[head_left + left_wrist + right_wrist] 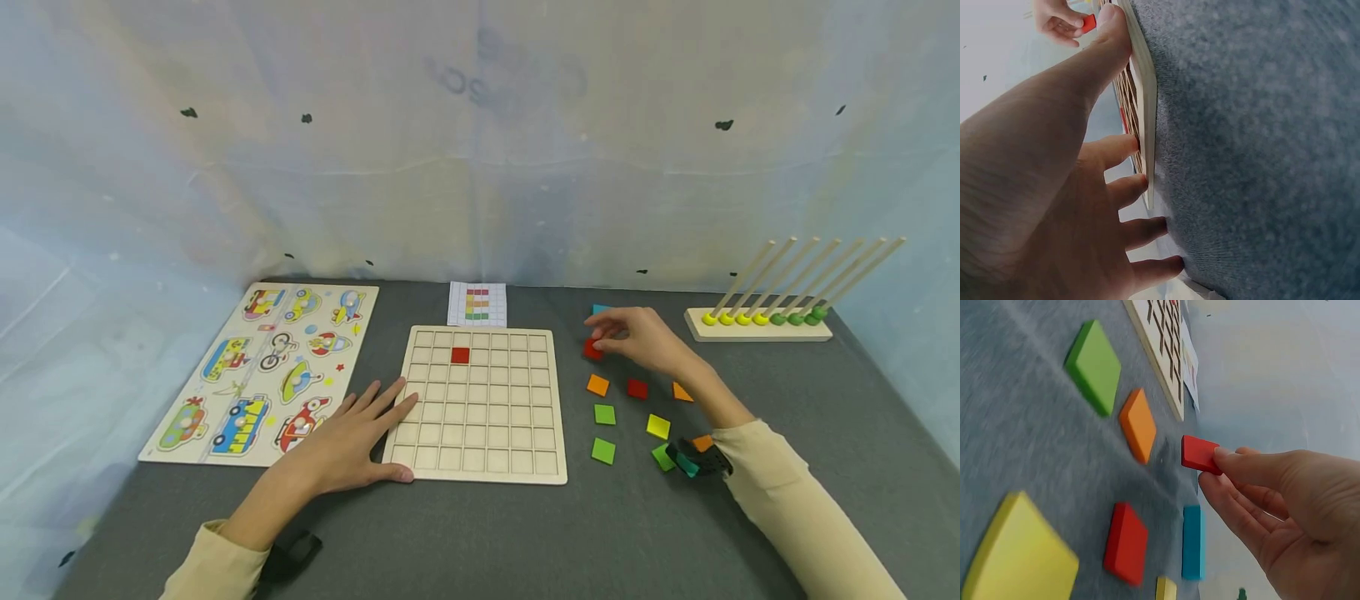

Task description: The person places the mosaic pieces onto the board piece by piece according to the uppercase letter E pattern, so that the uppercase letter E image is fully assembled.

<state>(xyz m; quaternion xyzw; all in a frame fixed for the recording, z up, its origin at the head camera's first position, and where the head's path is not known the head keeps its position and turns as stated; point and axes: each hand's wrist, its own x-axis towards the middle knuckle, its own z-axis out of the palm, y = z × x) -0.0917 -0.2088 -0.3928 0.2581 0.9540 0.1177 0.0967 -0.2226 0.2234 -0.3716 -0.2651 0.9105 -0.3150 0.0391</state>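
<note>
Between thumb and fingers my right hand [637, 337] pinches a red square tile [1200, 454], held above the table to the right of the grid board. The wooden grid board [480, 417] has one red tile [461, 356] in its top row of the visible cells. My left hand [348, 442] lies spread at the board's left edge, thumb and some fingertips touching it. Below the right hand are an orange tile [597, 384], another red tile [637, 389], green tiles [604, 414] and a yellow tile [658, 427]. A blue tile [602, 308] is partly hidden behind the right hand.
A picture puzzle board [262, 375] with vehicle pieces lies at the left. Behind the grid board is a small paper with a coloured pattern [477, 305]. At the back right stands a peg rack [757, 330] with yellow and green beads.
</note>
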